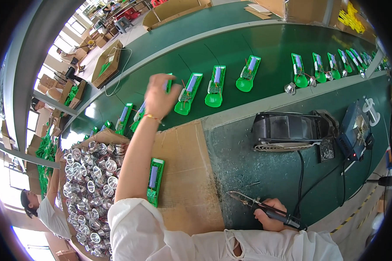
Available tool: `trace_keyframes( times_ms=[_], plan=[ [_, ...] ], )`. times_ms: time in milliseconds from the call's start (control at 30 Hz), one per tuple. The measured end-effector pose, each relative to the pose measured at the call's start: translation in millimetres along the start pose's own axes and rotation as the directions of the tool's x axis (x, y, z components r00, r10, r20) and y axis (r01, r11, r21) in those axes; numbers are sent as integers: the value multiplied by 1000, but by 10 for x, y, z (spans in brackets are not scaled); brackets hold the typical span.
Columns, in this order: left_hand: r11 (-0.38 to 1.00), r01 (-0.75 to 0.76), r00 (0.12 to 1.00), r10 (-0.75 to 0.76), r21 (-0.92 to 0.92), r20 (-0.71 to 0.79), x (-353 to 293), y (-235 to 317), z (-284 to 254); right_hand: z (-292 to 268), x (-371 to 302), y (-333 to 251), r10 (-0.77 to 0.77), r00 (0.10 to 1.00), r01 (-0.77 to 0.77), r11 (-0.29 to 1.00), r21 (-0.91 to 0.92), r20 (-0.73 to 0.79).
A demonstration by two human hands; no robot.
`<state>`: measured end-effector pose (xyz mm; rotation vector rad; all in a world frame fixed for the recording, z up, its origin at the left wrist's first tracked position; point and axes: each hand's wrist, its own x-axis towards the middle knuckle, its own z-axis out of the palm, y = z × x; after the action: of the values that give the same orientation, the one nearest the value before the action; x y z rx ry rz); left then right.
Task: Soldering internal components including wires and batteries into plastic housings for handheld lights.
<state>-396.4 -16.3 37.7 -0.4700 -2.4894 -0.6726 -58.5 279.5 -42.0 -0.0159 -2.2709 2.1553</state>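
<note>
My left hand point(160, 98) reaches over the green belt, above a green plastic housing point(169, 85) that it partly covers. Motion blurs its fingers, so whether they grip the housing is unclear. Low at the right, my right hand point(271, 216) is closed around the dark handle of a soldering iron point(265, 209), whose metal tip points left over the bench. Beneath my left forearm, another green housing point(155, 180) with a purple-blue cell and a circuit board lies on a cardboard sheet point(183, 169).
Several similar open housings point(215, 87) line the conveyor belt point(274, 43). Silvery reflector cups point(91, 187) are heaped at the left. A black fan point(287, 130) stands beside a blue soldering station point(353, 135) with cables and a solder spool point(370, 112). A co-worker point(50, 213) reaches in from the left.
</note>
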Motion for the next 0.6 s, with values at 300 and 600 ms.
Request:
trace_keyframes(
  times_ms=[300, 600],
  plan=[
    [927, 217, 880, -321, 305, 350, -157, 362, 603, 126, 2, -86, 116, 992, -111, 987, 116, -42],
    [992, 109, 947, -122, 60, 297, -1568, 1008, -425, 100, 39, -204, 216, 976, -207, 960, 190, -28]
  ],
)
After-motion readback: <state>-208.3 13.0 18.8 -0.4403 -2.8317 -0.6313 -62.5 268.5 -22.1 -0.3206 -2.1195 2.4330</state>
